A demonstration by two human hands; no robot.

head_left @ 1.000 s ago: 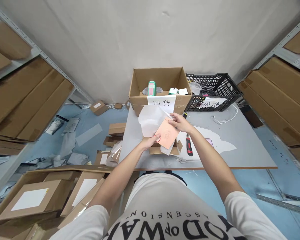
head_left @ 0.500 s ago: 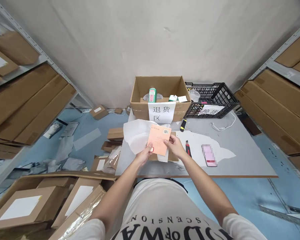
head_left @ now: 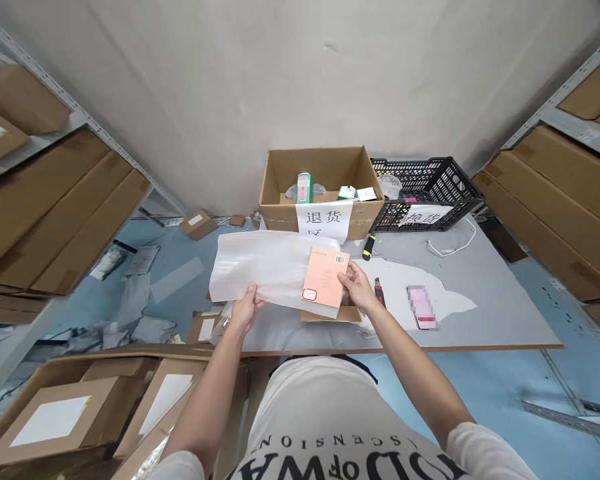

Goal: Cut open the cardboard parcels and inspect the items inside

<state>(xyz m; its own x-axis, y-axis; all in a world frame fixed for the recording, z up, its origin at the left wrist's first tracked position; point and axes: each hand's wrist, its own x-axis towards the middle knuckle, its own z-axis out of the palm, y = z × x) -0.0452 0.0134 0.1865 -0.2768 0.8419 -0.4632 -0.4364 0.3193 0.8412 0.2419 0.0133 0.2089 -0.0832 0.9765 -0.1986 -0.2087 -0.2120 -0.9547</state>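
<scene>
Since a moment ago the bag (head_left: 265,270) has spread wide; left hand (head_left: 245,308) pinches its edge, right hand (head_left: 356,287) grips the booklet (head_left: 324,277) above the table (head_left: 480,293). Unwrapping looks underway; next, sliding the booklet clear needs a steady pull

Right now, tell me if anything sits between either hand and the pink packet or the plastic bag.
Nothing visible does. The right hand already grips the pink packet by its right edge, and the left hand pinches the lower edge of the plastic bag, both above the table.

Grey wall (head_left: 280,80), blue floor (head_left: 480,387), prob. metal shelving (head_left: 570,113).
</scene>
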